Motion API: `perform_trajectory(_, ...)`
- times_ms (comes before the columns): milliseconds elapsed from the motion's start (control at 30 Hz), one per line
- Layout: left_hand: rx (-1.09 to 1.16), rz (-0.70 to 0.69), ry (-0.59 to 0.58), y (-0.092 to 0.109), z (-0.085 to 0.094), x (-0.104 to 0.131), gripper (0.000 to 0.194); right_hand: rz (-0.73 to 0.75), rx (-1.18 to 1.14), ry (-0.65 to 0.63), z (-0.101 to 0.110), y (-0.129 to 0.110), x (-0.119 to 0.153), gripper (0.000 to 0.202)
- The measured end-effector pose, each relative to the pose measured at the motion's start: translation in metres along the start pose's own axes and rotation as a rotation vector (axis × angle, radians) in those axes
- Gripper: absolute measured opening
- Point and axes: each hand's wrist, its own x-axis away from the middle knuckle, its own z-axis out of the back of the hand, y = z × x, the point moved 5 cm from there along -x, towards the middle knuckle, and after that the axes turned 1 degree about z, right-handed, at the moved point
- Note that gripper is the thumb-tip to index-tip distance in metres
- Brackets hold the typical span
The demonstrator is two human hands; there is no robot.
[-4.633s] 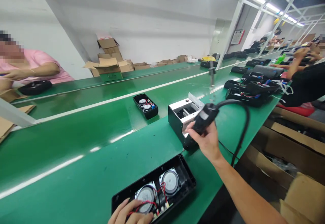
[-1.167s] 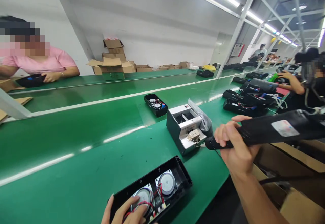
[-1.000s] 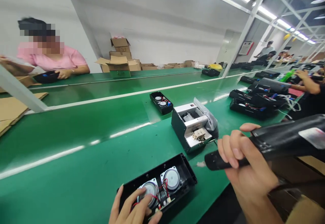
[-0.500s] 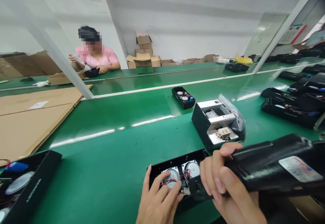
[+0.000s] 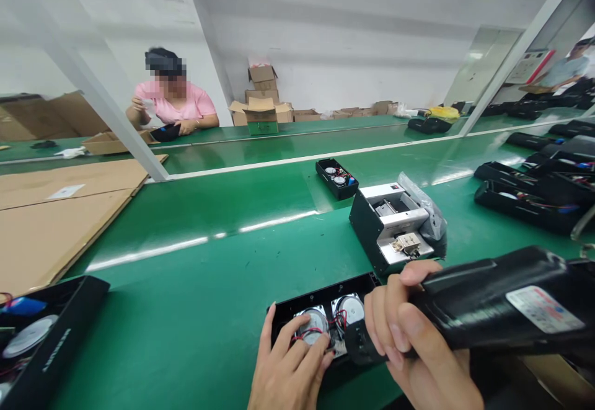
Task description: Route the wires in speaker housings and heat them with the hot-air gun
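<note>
Gripping the black electric screwdriver [image 5: 493, 301] in our right hand [image 5: 418, 348], we press our left hand's [image 5: 288, 373] spread fingers on the open speaker case [image 5: 320, 323], beside the screw feeder [image 5: 388, 227].

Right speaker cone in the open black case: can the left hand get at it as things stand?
Probably yes. The left hand rests on the neighbouring cone in the black case; the right speaker cone beside it lies uncovered, though the right hand with its electric screwdriver crowds that side.

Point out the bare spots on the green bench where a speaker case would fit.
Bare belt lies between the cardboard sheets and the silver-topped box. Bare bench also lies left of the left hand. Crowded: the open speaker case under the right hand and electric screwdriver, and the black cases far right.
</note>
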Motion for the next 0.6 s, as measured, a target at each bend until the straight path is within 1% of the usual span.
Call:
perform_trajectory(233, 0.044, 0.053, 0.012, 0.001, 0.000, -0.003, 0.017, -0.010, 0.010, 0.005, -0.003, -0.002, 0.001, 0.008)
perform_trajectory(400, 0.023, 0.019, 0.008, 0.002, 0.002, -0.004, 0.016, -0.029, 0.033, -0.032, -0.005, 0.002, 0.002, 0.010)
perform_trajectory(500, 0.028, 0.041, 0.018, 0.003, 0.001, -0.006, 0.013, -0.053, 0.052, -0.048, -0.008, 0.003, 0.004, 0.012)
perform_trajectory(533, 0.035, 0.050, 0.038, 0.004, 0.001, -0.006, 0.017, -0.062, 0.060, -0.041, -0.009, 0.003, 0.005, 0.012)
perform_trajectory(600, 0.054, 0.073, 0.103, 0.004, 0.001, -0.005, 0.038, -0.068, 0.088, -0.024, -0.011, 0.001, 0.007, 0.014)
